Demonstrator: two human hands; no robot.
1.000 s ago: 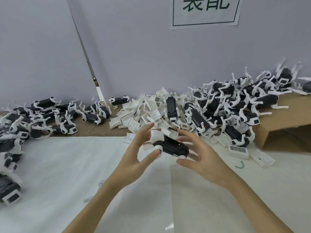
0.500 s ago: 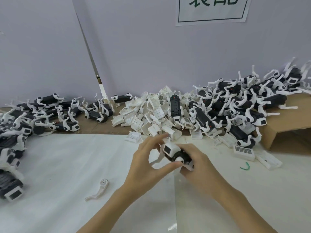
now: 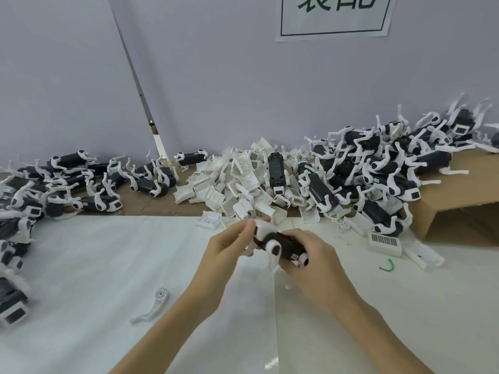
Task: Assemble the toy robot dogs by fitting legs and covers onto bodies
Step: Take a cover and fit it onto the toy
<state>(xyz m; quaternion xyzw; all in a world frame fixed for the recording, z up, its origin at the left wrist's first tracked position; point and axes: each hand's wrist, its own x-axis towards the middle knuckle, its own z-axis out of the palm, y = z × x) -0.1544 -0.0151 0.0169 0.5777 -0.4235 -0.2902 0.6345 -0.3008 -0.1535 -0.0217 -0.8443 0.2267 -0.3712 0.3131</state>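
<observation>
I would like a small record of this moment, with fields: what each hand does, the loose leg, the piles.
left hand: grips the white front end of the toy dog
right hand: holds its black body
loose leg: lies alone on the white sheet, near left
white covers: heap at back centre
finished dogs: piles at back right and left

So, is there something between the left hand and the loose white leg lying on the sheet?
Nothing visible blocks it. The loose leg lies alone on the white sheet, left of the left forearm. But the left hand is busy: with the right hand it holds the toy dog body.
</observation>
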